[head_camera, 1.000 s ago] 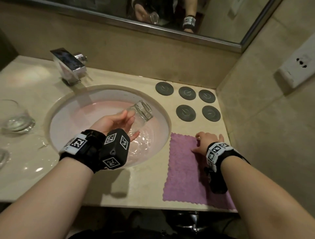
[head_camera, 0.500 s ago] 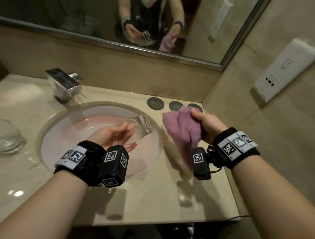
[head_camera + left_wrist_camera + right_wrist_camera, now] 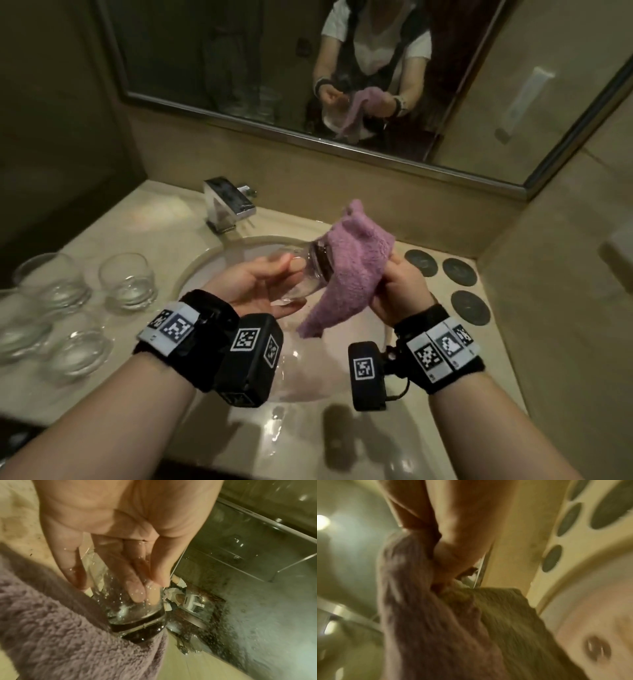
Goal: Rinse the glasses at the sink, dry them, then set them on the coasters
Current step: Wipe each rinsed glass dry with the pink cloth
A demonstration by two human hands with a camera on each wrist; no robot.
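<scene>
Purple cloth (image 3: 352, 270) — bunched in the right hand (image 3: 399, 291) — covers the base of a wet glass (image 3: 305, 274) that the left hand (image 3: 253, 284) grips sideways over the sink (image 3: 205, 263), near the coasters (image 3: 459, 270).

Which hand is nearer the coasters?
Right. The right hand grips the cloth just beside the coasters; the left hand holds the glass over the sink, farther away.

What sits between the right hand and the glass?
The purple cloth: the right hand grips it against the base of the glass held by the left hand. Head view shows it.
</scene>
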